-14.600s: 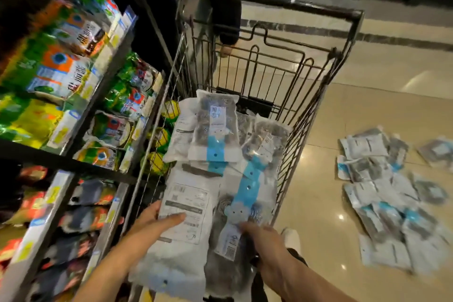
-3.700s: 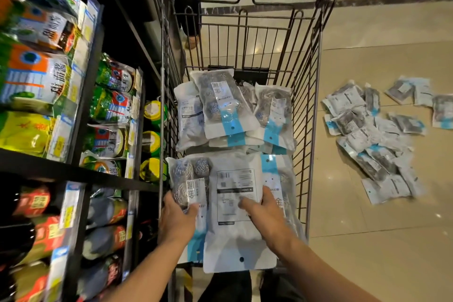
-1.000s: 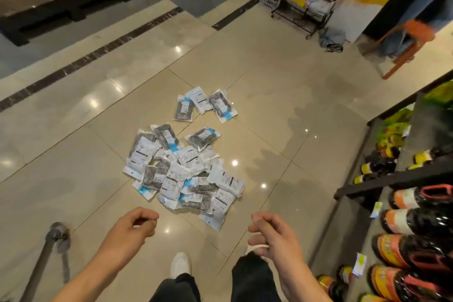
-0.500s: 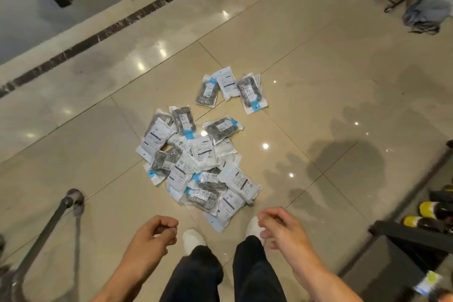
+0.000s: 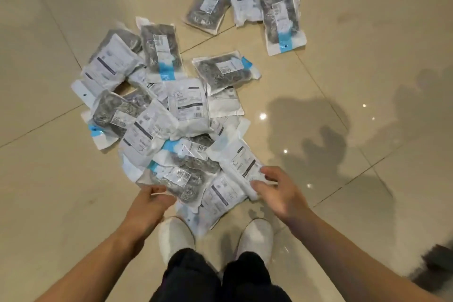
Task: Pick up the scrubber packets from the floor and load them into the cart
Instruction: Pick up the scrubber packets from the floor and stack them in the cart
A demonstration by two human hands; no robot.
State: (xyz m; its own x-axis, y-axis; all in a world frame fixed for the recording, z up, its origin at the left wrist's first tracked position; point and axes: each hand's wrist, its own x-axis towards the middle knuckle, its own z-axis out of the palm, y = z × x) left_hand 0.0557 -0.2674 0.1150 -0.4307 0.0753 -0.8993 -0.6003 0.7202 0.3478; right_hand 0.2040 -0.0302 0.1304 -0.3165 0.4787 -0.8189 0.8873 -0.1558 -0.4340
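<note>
Several scrubber packets [image 5: 186,103], clear and white with blue strips and grey steel wool inside, lie heaped on the beige tiled floor [image 5: 343,81] in front of my feet. Three more packets [image 5: 245,2] lie apart at the far side. My left hand [image 5: 152,200] pinches the near edge of a clear packet [image 5: 179,178] at the front of the heap. My right hand [image 5: 278,191] pinches the right edge of a white packet [image 5: 241,163] beside it. Both packets still rest on the heap. The cart is out of view.
My white shoes [image 5: 175,238] stand right at the near edge of the heap, one packet lying between them. Glossy floor tiles stretch to the left and right. A dark object [image 5: 436,267] shows at the lower right edge.
I have bent down close to the heap. Both hands, empty and loosely curled half a second ago, have reached forward onto the nearest packets.
</note>
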